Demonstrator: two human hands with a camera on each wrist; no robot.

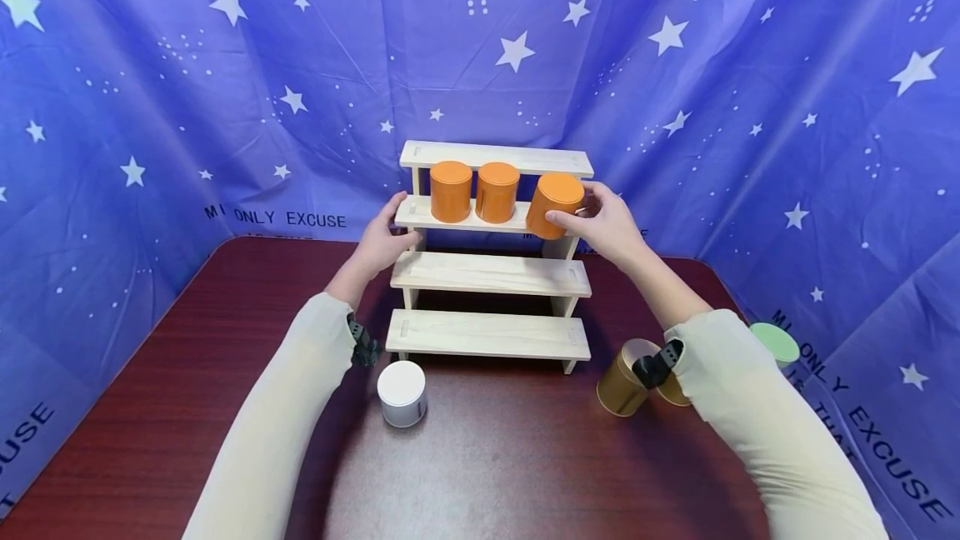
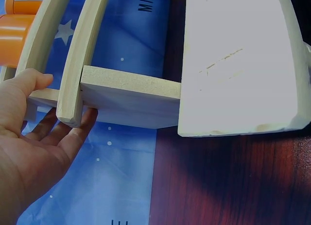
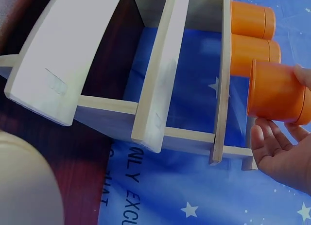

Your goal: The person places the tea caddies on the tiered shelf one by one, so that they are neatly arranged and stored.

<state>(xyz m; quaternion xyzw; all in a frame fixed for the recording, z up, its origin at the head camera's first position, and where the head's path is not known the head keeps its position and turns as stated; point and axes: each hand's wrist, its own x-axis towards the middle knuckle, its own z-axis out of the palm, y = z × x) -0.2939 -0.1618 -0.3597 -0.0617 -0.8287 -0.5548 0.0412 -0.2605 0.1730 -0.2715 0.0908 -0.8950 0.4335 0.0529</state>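
A four-step wooden display rack (image 1: 491,273) stands on the table. My left hand (image 1: 382,242) holds its left end near the second step from the top, thumb in front and fingers round the side panel in the left wrist view. My right hand (image 1: 611,227) grips an orange canister (image 1: 553,207) between thumb and fingers. That canister is slightly tilted at the right end of the same step, its base overlapping the board's front edge in the head view. Two more orange canisters, a left one (image 1: 451,192) and a middle one (image 1: 497,192), stand upright on that step.
A white canister (image 1: 402,394) stands in front of the rack at the left. Right of the rack is a gold canister (image 1: 624,377), with another gold one (image 1: 675,390) partly behind my sleeve. A green lid (image 1: 776,343) shows beyond that arm. Starry blue cloth (image 1: 480,40) hangs behind.
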